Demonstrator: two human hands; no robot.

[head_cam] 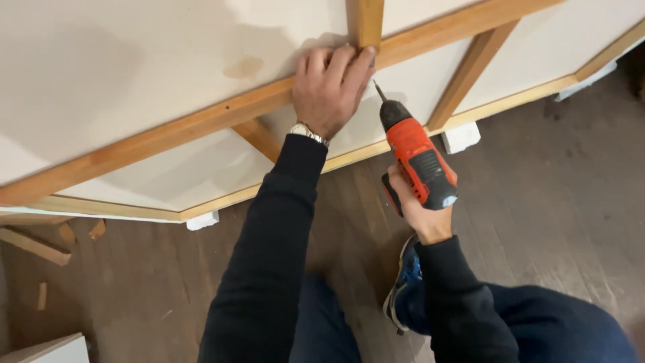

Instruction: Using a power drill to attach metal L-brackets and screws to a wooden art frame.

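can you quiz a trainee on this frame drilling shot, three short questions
1. True or false: the right hand holds the drill.
2. What does the left hand press on? A) the floor B) the wooden frame at the short upright bar C) the shoe
3. Fill in: the drill bit points towards the ____ hand.

Key: 1 true; 2 B; 3 left

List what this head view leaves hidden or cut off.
- Joint under the left hand: covered by the fingers.
- Upright strip: cut off by the top edge.
- Drill grip: hidden inside the right hand.
- Shoe: mostly behind the right sleeve.
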